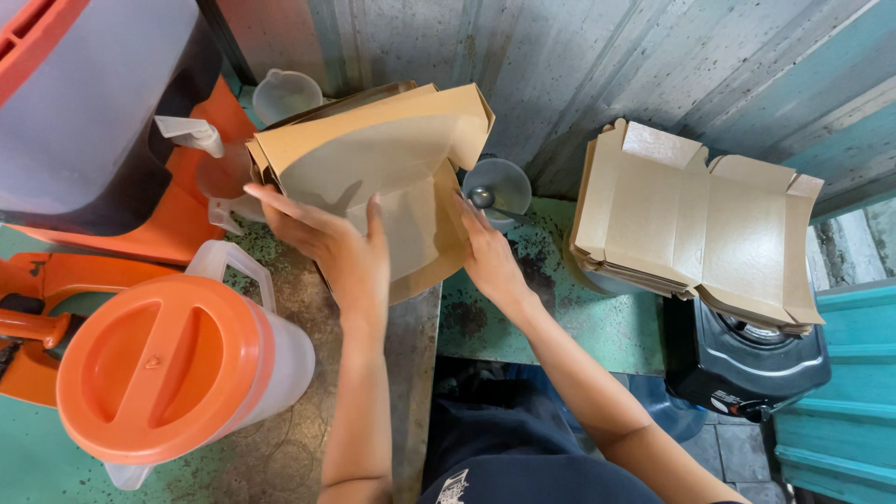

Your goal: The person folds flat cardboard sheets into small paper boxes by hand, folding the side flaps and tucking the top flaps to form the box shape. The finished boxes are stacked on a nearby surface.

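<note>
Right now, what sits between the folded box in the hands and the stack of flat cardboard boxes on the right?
In the head view, a small clear bowl with a metal spoon sits between the folded box and the stack.

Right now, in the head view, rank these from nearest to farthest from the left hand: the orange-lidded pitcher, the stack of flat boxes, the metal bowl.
From the left hand:
1. Orange-lidded pitcher, lower left, beside the wrist.
2. Metal bowl, just right, behind the held cardboard.
3. Stack of flat boxes, far right, on the black appliance.
</note>
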A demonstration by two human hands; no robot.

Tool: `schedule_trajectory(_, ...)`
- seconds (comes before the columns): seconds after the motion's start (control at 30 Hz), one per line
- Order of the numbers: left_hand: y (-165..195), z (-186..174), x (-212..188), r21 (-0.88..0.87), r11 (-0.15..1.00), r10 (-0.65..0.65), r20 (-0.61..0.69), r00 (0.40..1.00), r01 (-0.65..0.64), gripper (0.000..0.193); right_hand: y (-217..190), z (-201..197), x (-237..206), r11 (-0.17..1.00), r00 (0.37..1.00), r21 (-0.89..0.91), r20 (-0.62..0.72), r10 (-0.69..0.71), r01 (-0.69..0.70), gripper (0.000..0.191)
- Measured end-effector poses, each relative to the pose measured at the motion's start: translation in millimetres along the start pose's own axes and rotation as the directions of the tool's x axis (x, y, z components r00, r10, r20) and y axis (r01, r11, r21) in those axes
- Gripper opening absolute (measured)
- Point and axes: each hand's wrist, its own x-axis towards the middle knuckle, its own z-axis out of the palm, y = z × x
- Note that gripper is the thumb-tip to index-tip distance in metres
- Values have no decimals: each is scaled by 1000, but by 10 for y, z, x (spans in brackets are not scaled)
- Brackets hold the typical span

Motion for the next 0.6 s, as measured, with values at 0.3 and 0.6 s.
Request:
schedule_trajectory(0.3, 165, 274, -408, 306, 931, 205, 16, 979, -200, 76, 110, -27, -40, 997, 997, 16, 9, -73, 73, 66)
schedule_trajectory(0.6, -842, 854, -793, 433, 883, -42, 457, 889, -181, 67, 77, -87, 21, 999, 992, 26, 122, -32, 29, 74)
